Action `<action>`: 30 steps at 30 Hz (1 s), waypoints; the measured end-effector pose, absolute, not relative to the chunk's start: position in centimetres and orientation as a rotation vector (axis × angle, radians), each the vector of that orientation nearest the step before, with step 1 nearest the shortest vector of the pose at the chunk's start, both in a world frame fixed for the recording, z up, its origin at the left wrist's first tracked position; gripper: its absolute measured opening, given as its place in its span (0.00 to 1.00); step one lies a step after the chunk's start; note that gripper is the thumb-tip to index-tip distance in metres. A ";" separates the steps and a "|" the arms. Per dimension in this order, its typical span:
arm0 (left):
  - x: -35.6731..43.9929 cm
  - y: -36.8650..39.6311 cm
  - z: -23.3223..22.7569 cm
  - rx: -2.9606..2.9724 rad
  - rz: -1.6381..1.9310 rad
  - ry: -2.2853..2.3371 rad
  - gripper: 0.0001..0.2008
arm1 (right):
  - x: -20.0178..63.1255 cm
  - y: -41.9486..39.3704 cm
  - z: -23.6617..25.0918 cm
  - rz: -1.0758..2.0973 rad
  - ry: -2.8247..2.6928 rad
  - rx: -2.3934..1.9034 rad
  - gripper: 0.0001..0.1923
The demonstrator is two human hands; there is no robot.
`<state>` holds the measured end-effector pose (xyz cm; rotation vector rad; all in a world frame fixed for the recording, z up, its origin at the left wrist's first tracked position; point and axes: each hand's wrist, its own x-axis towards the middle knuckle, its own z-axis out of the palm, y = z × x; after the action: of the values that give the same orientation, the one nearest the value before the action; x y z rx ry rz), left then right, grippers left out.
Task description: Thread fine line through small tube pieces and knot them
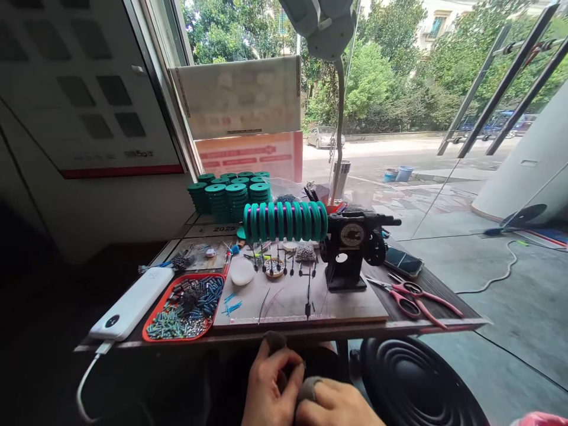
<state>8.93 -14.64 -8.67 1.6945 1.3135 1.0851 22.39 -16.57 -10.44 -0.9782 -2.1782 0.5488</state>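
Observation:
Below the table's front edge, my left hand point(273, 384) is closed in a pinch, thumb and forefinger together. What it pinches, if anything, is too small to name. My right hand point(335, 403) is beside it at the bottom of the view, fingers curled inward and their tips hidden. Grey cloth-like covers wrap a finger on each hand. Nearest beyond them, a wooden board point(275, 307) lies on the table. On it stands a black winding machine point(348, 254) bearing a row of green spools point(286, 222); small dark weighted pieces point(307, 309) hang below.
A red-rimmed tray point(153, 336) of small parts lies left, next to a white power bank point(133, 305) with a cable. Pink-handled scissors point(406, 302) and pliers point(437, 305) lie right, near a phone point(403, 261). Stacked green spools point(217, 198) stand behind. A black round stool point(412, 378) is below.

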 end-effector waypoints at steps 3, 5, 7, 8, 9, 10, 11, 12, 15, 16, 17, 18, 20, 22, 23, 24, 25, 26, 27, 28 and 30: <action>8.3 -14.6 -8.9 1.710 1.141 1.229 0.08 | 22.6 -14.1 -5.1 0.863 -2.157 -0.988 0.09; 8.0 -14.6 -9.0 1.728 1.216 1.237 0.09 | 22.6 -12.0 -2.0 1.367 -1.870 -1.063 0.04; 7.8 -14.6 -8.9 1.696 1.274 1.322 0.09 | 22.3 -10.0 -0.2 1.610 -1.757 -1.062 0.03; 7.8 -14.5 -8.8 1.669 1.292 1.358 0.08 | 21.9 -9.2 0.2 1.683 -1.728 -1.061 0.03; 7.7 -14.5 -8.7 1.648 1.308 1.375 0.08 | 21.5 -8.6 0.3 1.722 -1.722 -1.059 0.04; 7.6 -14.3 -8.6 1.644 1.327 1.366 0.08 | 21.0 -8.1 0.2 1.757 -1.708 -1.063 0.04; 7.5 -14.2 -8.6 1.656 1.350 1.346 0.08 | 20.4 -7.9 0.1 1.786 -1.697 -1.067 0.04; 7.4 -14.0 -8.5 1.683 1.378 1.329 0.08 | 20.0 -7.8 -0.1 1.804 -1.691 -1.073 0.03; 7.0 -13.5 -8.6 1.888 1.506 1.340 0.06 | 18.9 -7.6 -0.3 1.815 -1.683 -1.099 0.03; 6.9 -13.3 -8.7 1.995 1.580 1.372 0.07 | 18.7 -7.4 -0.2 1.810 -1.679 -1.113 0.04; 6.9 -13.2 -8.8 2.110 1.660 1.414 0.07 | 18.6 -7.2 -0.1 1.804 -1.676 -1.129 0.05; 6.9 -13.1 -8.9 2.229 1.736 1.460 0.07 | 18.6 -6.9 0.1 1.794 -1.676 -1.147 0.05; 6.8 -13.0 -9.1 2.440 1.847 1.556 0.08 | 18.5 -6.2 0.4 1.772 -1.690 -1.185 0.06; 6.7 -12.9 -9.2 2.577 1.886 1.634 0.08 | 18.4 -5.5 0.6 1.743 -1.717 -1.219 0.06; 6.6 -12.8 -9.1 2.621 1.895 1.645 0.08 | 18.3 -5.3 0.7 1.726 -1.732 -1.237 0.07; 6.4 -12.7 -9.0 2.663 1.899 1.624 0.07 | 18.1 -5.1 0.8 1.712 -1.747 -1.256 0.07; 6.3 -12.6 -8.8 2.707 1.888 1.570 0.07 | 17.9 -5.1 0.9 1.698 -1.766 -1.274 0.07; 6.1 -12.6 -8.6 2.757 1.860 1.488 0.07 | 17.7 -5.2 0.9 1.683 -1.789 -1.290 0.07; 5.9 -12.5 -8.4 2.804 1.815 1.390 0.08 | 17.5 -5.3 0.9 1.662 -1.817 -1.304 0.08; 5.8 -12.5 -8.2 2.830 1.767 1.301 0.08 | 17.4 -5.5 0.9 1.633 -1.851 -1.316 0.08; 5.8 -12.5 -7.8 2.773 1.675 1.216 0.09 | 17.6 -6.2 0.8 1.522 -1.933 -1.328 0.07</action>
<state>5.81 -12.55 -7.79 2.7729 1.2165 1.6747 17.61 -6.20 0.79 -1.3281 -1.9326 1.5216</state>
